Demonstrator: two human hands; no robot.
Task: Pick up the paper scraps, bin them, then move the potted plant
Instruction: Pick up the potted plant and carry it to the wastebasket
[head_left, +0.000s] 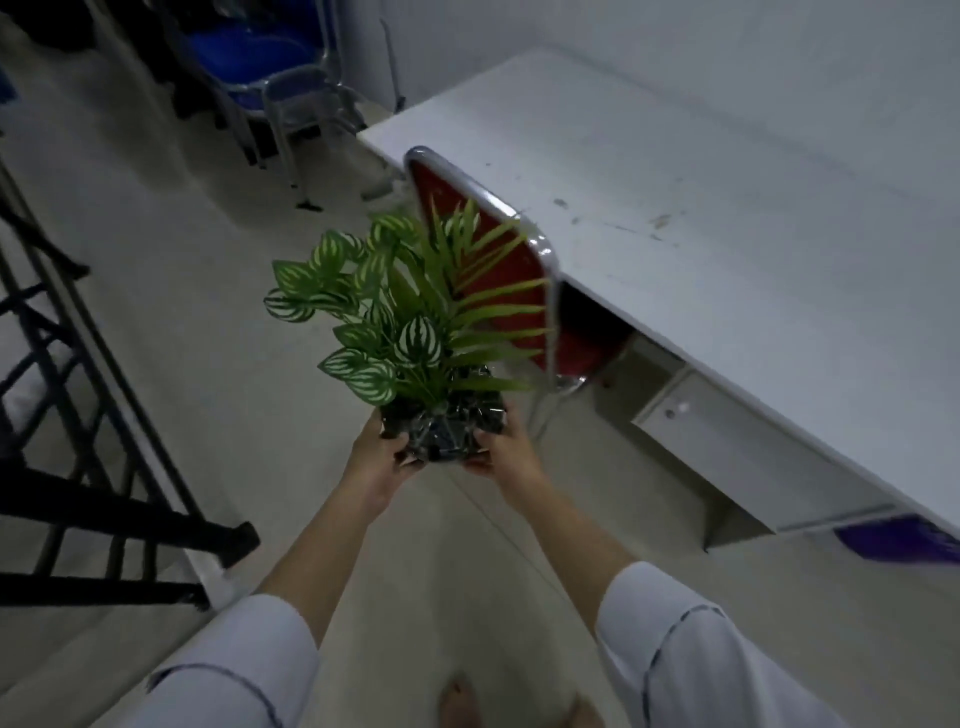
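Observation:
The potted plant (410, 322) has green striped leaves and long fronds rising from a shiny black pot (444, 423). I hold it in the air over the floor, in front of me. My left hand (376, 457) grips the pot's left side and my right hand (506, 449) grips its right side. No paper scraps or bin show in this view.
A white table (727, 208) stretches along the right, with a red chair (498, 270) tucked under its edge just behind the plant. Blue chairs (260, 67) stand at the back left. A black metal frame (78, 441) lies to the left. Pale floor (208, 338) spreads between them.

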